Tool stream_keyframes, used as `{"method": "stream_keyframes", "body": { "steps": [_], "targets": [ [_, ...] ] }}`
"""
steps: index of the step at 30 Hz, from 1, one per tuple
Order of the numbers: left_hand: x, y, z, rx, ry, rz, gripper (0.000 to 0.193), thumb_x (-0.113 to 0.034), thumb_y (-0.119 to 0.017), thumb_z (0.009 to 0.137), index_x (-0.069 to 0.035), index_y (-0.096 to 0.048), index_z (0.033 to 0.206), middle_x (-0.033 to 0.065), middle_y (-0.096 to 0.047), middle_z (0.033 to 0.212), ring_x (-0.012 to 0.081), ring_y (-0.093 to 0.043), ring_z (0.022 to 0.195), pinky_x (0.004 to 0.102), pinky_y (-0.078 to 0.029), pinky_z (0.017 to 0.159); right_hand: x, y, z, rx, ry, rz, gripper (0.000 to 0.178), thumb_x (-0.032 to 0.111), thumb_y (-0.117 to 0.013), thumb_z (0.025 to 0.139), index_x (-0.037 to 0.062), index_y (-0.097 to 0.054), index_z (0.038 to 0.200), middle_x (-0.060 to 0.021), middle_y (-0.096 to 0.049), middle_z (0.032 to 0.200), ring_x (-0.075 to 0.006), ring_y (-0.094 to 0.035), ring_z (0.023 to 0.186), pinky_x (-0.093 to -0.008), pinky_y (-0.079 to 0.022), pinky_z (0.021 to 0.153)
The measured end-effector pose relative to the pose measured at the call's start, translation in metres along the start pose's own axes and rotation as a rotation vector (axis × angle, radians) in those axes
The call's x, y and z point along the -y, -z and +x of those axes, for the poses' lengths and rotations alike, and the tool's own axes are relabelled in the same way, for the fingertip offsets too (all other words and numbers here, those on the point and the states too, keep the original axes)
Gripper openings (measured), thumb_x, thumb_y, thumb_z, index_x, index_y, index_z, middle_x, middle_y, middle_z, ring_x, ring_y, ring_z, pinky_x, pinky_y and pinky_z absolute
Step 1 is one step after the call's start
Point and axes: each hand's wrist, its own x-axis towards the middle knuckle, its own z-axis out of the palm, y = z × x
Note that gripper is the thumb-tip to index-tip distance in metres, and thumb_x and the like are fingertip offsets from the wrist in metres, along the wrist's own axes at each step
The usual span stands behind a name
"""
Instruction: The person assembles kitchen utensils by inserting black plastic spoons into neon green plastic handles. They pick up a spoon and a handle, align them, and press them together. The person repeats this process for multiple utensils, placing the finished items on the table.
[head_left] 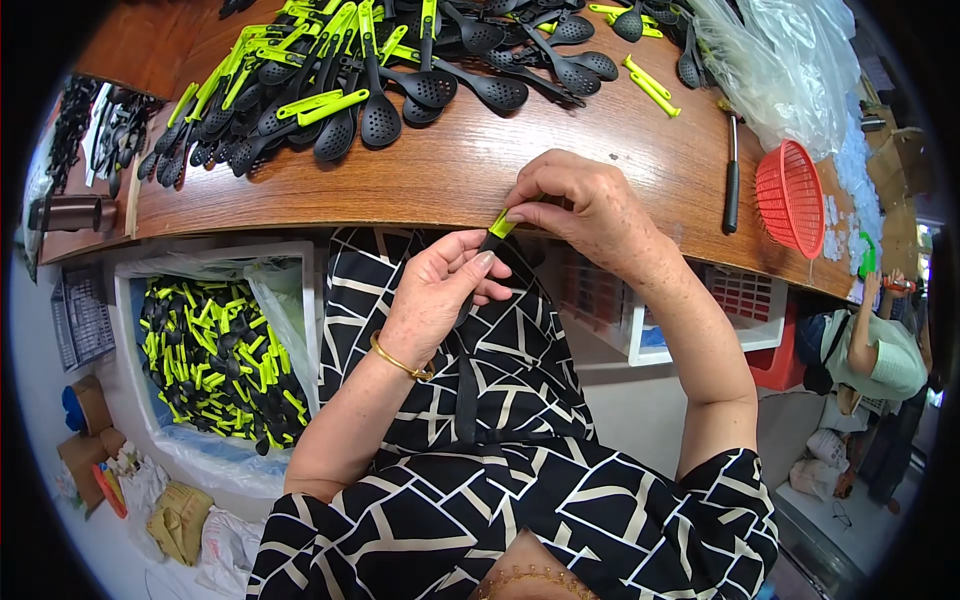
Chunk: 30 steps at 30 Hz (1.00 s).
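In front of the table's near edge, both my hands are closed on one black and lime-green spoon [501, 226], most of it hidden by the fingers. My left hand [440, 280] grips its black part from below, and its bowl is mostly out of sight behind that hand. Thumb and fingers of my right hand [585, 205] pinch the lime-green handle end from above. Beyond the hands, a heap of black perforated spoons [380, 120] with lime-green handles covers the far left and middle of the wooden table [560, 150].
Two loose lime-green handles [652, 87] lie right of the heap. A black-handled tool [731, 180] and a red basket [790, 200] sit at the right, below a clear plastic bag [790, 70]. A white crate [305, 300] of spoons stands left; another person [885, 355] is far right.
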Motion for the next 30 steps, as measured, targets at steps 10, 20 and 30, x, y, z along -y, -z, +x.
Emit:
{"method": "stream_keyframes", "body": {
  "steps": [10,20,30],
  "targets": [
    [0.009,0.004,0.010,0.017,0.057,0.004,0.032,-0.026,-0.061,0.108,-0.001,-0.064,0.127,0.0064,-0.073,0.095,0.0115,-0.072,0.078,0.0206,-0.051,0.070,-0.006,-0.013,-0.006,-0.053,0.090,-0.185,0.015,0.021,-0.081,0.082,0.0100,-0.074,0.089,-0.0055,-0.070,0.101,-0.0264,-0.071,0.089,-0.0392,-0.058,0.074],
    [0.011,-0.007,0.011,-0.045,-0.289,0.713,0.029,-0.025,-0.059,0.107,-0.002,-0.069,0.122,0.0082,-0.075,0.085,0.0132,-0.073,0.072,0.0243,-0.055,0.065,0.005,-0.006,-0.019,-0.115,0.032,-0.258,0.026,0.027,-0.082,0.081,0.0094,-0.073,0.098,-0.0035,-0.071,0.105,-0.0259,-0.062,0.105,-0.0408,-0.041,0.096],
    [-0.025,0.001,-0.030,-0.075,-0.631,1.109,0.029,-0.016,-0.071,0.097,-0.006,-0.069,0.125,0.0132,-0.077,0.091,0.0241,-0.076,0.074,0.0329,-0.056,0.065,0.021,-0.021,-0.040,-0.199,0.396,-0.274,0.025,0.019,-0.083,0.078,0.0104,-0.068,0.096,-0.0045,-0.064,0.097,-0.0244,-0.064,0.095,-0.0408,-0.047,0.088]
  ]
}}
